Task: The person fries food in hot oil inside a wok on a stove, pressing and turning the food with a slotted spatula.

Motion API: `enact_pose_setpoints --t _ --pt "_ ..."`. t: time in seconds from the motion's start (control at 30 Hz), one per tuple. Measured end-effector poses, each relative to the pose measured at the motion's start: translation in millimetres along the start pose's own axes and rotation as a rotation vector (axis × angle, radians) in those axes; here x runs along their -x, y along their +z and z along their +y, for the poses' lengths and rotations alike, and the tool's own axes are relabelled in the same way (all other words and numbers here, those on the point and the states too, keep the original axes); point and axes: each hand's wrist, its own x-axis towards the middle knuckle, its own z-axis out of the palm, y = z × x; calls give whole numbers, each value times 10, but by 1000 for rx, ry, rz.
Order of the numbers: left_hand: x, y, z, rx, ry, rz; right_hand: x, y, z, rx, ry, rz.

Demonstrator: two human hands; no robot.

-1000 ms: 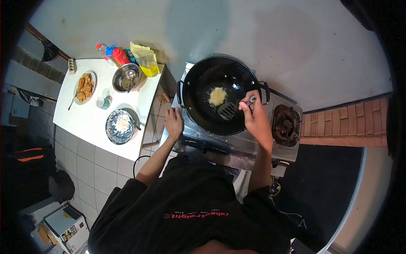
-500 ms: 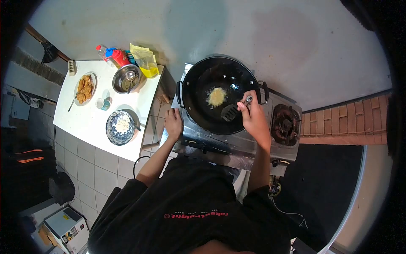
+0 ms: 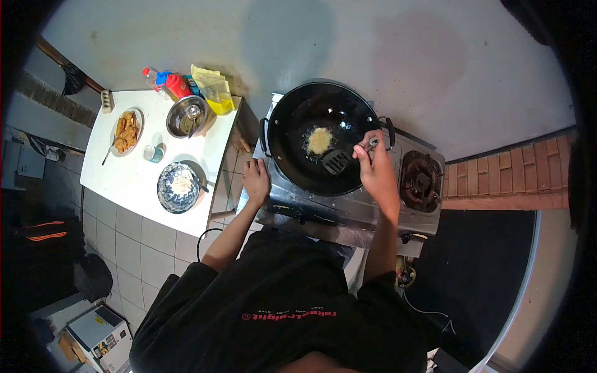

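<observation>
A black wok (image 3: 298, 168) with two side handles stands on the left burner of the stove. Inside it, one pale golden piece of batter (image 3: 320, 141) lies in bubbling oil. My right hand (image 3: 377, 168) grips a slotted spatula (image 3: 336, 162), its black head low in the wok, just below and right of the frying piece with a small gap between them. On the stove's left edge, beside the wok, my left hand (image 3: 255, 181) lies flat with fingers stretched out and nothing in it.
The right burner (image 3: 421, 181) has no pan. On the white table (image 3: 134, 183) to the left are a plate of fried pieces (image 3: 126, 132), a steel bowl (image 3: 180, 118), a floury bowl (image 3: 178, 204), a small cup (image 3: 149, 153), bottles (image 3: 178, 87) and a yellow pouch (image 3: 214, 92).
The spatula head has shifted slightly left and up, nearer the frying piece, and its slotted face has turned. My left hand has stayed in place.
</observation>
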Motion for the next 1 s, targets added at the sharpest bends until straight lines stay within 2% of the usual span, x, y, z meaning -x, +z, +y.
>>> enact_pose_setpoints --t 0.17,0.4,0.57,0.7,0.8,1.0 --pt "2 -16 28 -15 -19 -15 6 -33 17 140 19 -69" --pt "8 -34 38 -15 5 -10 78 -13 17 13 -20 37" --pt "9 -18 23 -8 -10 -23 75 -11 86 135 -18 -12" --pt "-7 5 -22 -25 9 -13 120 -40 47 53 75 -79" --pt "-5 9 -22 -22 -1 -32 132 -33 31 -11 36 -24" --pt "5 13 -8 -25 9 17 134 -68 3 92 4 19"
